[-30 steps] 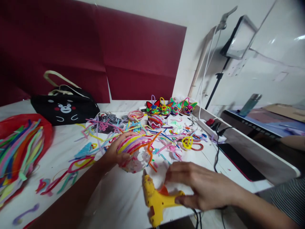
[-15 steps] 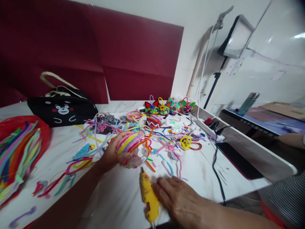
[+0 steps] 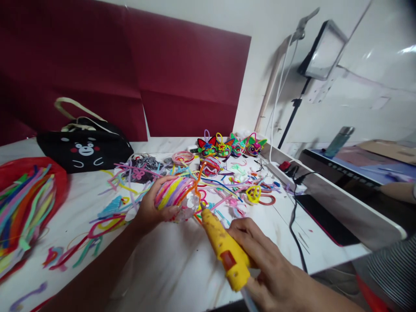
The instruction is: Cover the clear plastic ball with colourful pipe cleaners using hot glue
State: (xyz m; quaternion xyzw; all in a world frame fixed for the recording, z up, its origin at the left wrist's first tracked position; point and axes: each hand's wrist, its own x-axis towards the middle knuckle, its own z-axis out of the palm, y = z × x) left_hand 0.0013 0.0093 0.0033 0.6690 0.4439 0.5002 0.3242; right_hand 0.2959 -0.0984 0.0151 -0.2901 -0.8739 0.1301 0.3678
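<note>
My left hand (image 3: 150, 207) is wrapped round a ball (image 3: 173, 193) covered in rows of pink, yellow, purple and orange pipe cleaners. Part of the ball's right underside is bare and looks clear and whitish. A loose orange pipe cleaner (image 3: 199, 174) sticks up from the ball's right side. In my right hand (image 3: 271, 262) is a yellow hot glue gun (image 3: 222, 245), its nozzle pointing up and left, close to the ball's right edge. Whether the nozzle touches the ball I cannot tell.
Pipe cleaner scraps (image 3: 227, 190) lie behind the ball. Several finished animal-face ornaments (image 3: 224, 147) stand by the wall. At left are a red bag (image 3: 61, 182) of pipe cleaners and a black bag (image 3: 84, 151). A phone (image 3: 325, 221) and cable (image 3: 294, 225) lie right; another person's arm (image 3: 398, 190) shows beyond.
My right hand has picked the glue gun up off the table and brought its nozzle to the ball. The ball has shifted slightly left and up in my left hand.
</note>
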